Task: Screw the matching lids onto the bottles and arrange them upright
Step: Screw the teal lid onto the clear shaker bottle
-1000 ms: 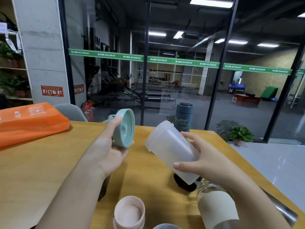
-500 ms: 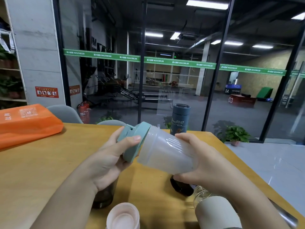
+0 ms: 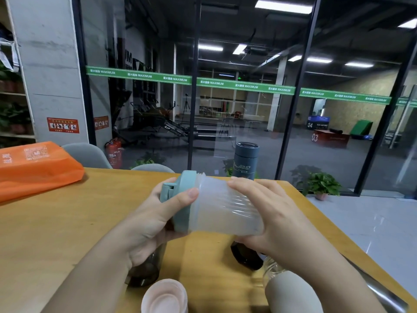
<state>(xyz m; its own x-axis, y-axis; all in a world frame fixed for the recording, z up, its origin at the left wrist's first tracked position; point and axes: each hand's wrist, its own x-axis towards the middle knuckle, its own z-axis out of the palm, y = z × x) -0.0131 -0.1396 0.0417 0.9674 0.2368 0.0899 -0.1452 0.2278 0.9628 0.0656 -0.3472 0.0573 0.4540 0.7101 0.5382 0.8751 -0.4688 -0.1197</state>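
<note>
A long wooden table (image 3: 56,233) is filling most of the space in front of the person, running up to a glass wall with a dim gym hall behind it. At the table's far left an orange bag (image 3: 36,166) is lying flat, with the backs of two grey chairs (image 3: 86,154) showing just behind the table edge.

Above the middle of the table the person is holding a frosted translucent bottle (image 3: 223,211) on its side, mouth pointing left, clear of the wood. The right hand (image 3: 277,220) is gripping the bottle's body and base, fingers lying over the top and the thumb under it. The left hand (image 3: 153,220) is gripping the pale green lid (image 3: 180,204), which is sitting on the bottle's mouth — a band of thread is still showing at its upper edge. The thumb is pressing across the lid's rim.

At the far edge a dark blue flask (image 3: 244,160) is standing upright with its cap on. Under the left wrist a dark smoky bottle (image 3: 144,272) is standing on the table, mostly hidden. Near the bottom edge a glass bottle in a pale grey sleeve (image 3: 291,292) is partly showing, and beside it a pink cup-like piece (image 3: 164,299), open end up. Under the right hand a black round lid (image 3: 246,258) is resting on the wood — and a metal cylinder (image 3: 379,292) is lying along the right edge.
</note>
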